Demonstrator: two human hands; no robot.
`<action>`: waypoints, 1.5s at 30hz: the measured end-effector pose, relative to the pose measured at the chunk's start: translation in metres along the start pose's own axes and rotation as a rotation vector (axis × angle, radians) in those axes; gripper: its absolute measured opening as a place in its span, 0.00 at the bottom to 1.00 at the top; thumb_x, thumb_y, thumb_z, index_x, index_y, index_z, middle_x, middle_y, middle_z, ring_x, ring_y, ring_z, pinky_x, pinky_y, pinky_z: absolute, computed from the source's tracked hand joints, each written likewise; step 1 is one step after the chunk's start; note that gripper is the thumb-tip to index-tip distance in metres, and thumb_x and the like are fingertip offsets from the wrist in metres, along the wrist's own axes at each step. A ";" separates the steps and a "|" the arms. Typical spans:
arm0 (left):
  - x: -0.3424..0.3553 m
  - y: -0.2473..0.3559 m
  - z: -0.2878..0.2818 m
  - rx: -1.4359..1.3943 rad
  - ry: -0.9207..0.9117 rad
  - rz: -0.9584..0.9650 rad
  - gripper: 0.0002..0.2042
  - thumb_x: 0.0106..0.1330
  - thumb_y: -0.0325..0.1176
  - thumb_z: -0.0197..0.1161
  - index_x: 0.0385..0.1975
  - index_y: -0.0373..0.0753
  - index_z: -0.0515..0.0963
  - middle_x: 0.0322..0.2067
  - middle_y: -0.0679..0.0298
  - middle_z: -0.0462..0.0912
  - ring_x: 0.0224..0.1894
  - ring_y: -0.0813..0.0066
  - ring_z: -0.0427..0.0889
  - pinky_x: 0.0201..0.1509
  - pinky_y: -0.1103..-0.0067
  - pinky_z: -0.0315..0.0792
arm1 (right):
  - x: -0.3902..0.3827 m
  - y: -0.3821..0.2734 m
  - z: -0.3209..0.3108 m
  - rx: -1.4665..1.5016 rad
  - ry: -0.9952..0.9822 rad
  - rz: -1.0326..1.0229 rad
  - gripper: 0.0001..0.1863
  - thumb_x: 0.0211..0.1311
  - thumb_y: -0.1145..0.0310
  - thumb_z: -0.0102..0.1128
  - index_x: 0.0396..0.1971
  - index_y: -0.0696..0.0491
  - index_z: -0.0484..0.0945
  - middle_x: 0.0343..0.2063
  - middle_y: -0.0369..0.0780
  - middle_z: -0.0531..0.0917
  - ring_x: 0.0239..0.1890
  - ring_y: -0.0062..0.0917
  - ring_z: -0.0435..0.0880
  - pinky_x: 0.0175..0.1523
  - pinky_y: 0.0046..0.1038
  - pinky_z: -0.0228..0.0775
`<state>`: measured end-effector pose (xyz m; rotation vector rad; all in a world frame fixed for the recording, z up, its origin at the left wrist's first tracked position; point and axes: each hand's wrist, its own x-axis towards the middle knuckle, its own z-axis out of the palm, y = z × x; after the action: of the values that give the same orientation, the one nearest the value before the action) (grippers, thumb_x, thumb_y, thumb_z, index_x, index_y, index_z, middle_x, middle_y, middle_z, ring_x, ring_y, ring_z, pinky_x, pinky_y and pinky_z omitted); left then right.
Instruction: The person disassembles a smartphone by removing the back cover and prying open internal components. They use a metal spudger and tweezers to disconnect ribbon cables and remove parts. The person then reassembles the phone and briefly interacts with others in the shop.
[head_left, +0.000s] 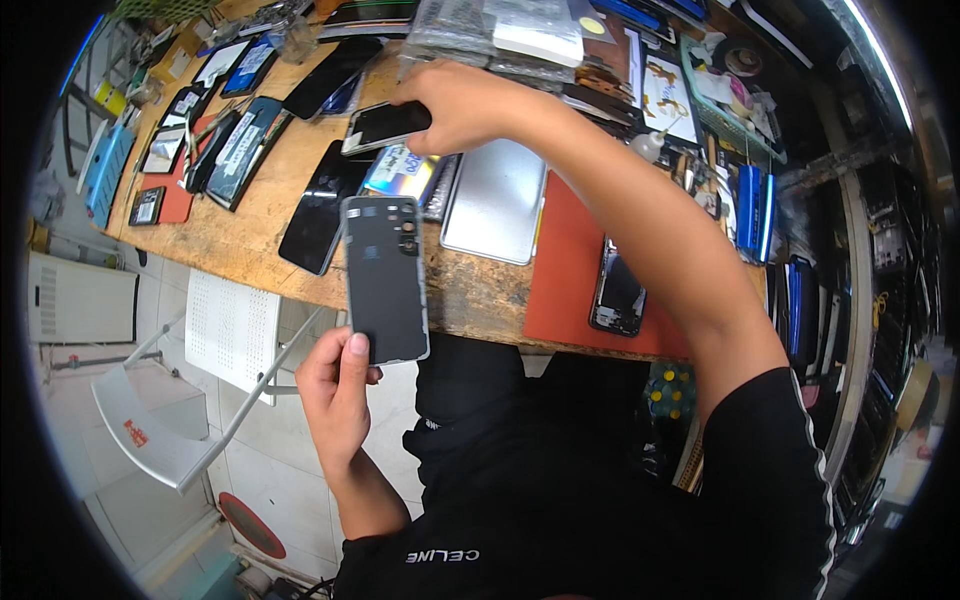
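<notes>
My left hand is closed on the lower end of a phone back cover, held upright in front of the table edge. The cover is flat and dark, with a pale rim and camera holes near its upper right corner. Over the table, my right hand grips a small phone with a dark screen and a whitish end, its fingers round the right end. Beneath that phone are a shiny rainbow-coloured packet and a larger black phone lying on the wood.
A silver metal plate lies right of the cover. An opened phone rests on an orange-red mat. Several phones, including a dark one, lie at the left. Plastic-wrapped packs are stacked at the back. A white chair stands below left.
</notes>
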<state>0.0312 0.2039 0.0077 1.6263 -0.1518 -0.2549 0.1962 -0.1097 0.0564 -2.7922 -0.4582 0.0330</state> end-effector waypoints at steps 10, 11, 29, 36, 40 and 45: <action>0.062 0.015 0.062 0.063 -0.192 -0.136 0.15 0.83 0.41 0.66 0.42 0.33 0.87 0.26 0.74 0.80 0.26 0.88 0.77 0.29 0.85 0.70 | -0.266 0.029 -0.031 0.369 0.390 0.232 0.17 0.68 0.73 0.68 0.54 0.61 0.86 0.49 0.47 0.88 0.52 0.36 0.90 0.59 0.34 0.81; 0.063 0.016 0.065 0.077 -0.169 -0.146 0.15 0.83 0.41 0.66 0.42 0.33 0.87 0.26 0.74 0.80 0.26 0.88 0.77 0.29 0.85 0.70 | -0.291 0.025 -0.025 0.454 0.406 0.336 0.16 0.70 0.73 0.67 0.54 0.63 0.86 0.47 0.45 0.89 0.51 0.32 0.90 0.59 0.34 0.81; 0.026 0.019 0.169 0.894 -0.383 0.814 0.13 0.66 0.36 0.78 0.43 0.37 0.85 0.31 0.58 0.81 0.36 0.55 0.83 0.39 0.63 0.75 | -0.380 0.021 0.040 0.337 0.691 0.646 0.13 0.68 0.72 0.71 0.50 0.58 0.88 0.40 0.45 0.87 0.38 0.37 0.88 0.46 0.38 0.81; 0.001 0.017 0.217 0.911 -0.467 0.623 0.42 0.53 0.50 0.85 0.64 0.34 0.74 0.48 0.46 0.77 0.50 0.43 0.80 0.54 0.55 0.76 | -0.362 0.033 0.045 0.173 0.571 0.509 0.12 0.66 0.73 0.71 0.47 0.57 0.86 0.41 0.48 0.83 0.48 0.46 0.85 0.55 0.45 0.77; -0.007 0.019 0.226 1.013 -0.396 0.516 0.48 0.53 0.65 0.82 0.65 0.33 0.74 0.47 0.48 0.77 0.49 0.47 0.80 0.52 0.57 0.77 | -0.338 0.011 -0.019 0.259 0.800 0.364 0.07 0.62 0.79 0.72 0.40 0.56 0.88 0.37 0.45 0.82 0.40 0.37 0.85 0.45 0.39 0.77; -0.014 0.007 0.233 0.992 -0.314 0.534 0.43 0.56 0.55 0.80 0.66 0.34 0.73 0.46 0.47 0.74 0.51 0.45 0.77 0.53 0.55 0.77 | -0.284 -0.016 -0.163 -0.254 1.268 -0.093 0.15 0.55 0.87 0.73 0.42 0.57 0.90 0.32 0.42 0.81 0.32 0.31 0.83 0.34 0.30 0.74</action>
<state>-0.0412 -0.0179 0.0029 2.4213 -1.0701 0.0014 -0.0663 -0.2334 0.2089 -2.3461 -0.2345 -1.7471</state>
